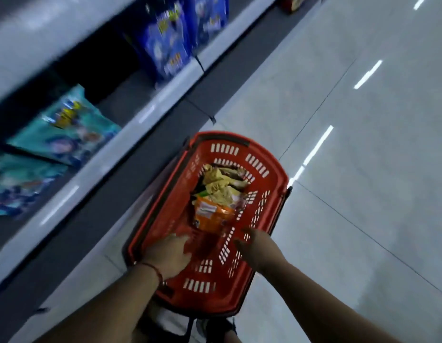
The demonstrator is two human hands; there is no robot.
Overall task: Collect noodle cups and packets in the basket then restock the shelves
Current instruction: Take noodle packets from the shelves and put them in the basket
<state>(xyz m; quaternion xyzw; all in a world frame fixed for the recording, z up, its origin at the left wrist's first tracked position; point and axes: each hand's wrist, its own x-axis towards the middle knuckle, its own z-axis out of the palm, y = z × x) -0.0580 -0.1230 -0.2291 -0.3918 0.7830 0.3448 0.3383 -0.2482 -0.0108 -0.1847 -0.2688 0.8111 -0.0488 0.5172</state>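
Red plastic basket (272, 174) sits on the pale floor (363, 144) in front of me, just beside the bottom shelf (130, 134); inside it, toward the far end, lies a small heap of noodle packets (220, 194), yellowish ones on top and an orange one nearest me; I cannot make out any cups among them.

Both my hands reach into the near end; my left hand (169, 256) has its fingers fairly straight and spread, resting on or just over the basket's inner wall, holding nothing; my right hand (254, 246) is likewise loose and empty, fingers pointing toward the heap; the orange packet lies just beyond my fingertips, between the two hands and a little ahead.

I judge the step to be taking packets out for the shelf; to do it well I should slide my fingers under the orange packet's near edge rather than crush its middle, lift one at a time, and steady the basket with my left hand so it does not skid on the smooth floor.
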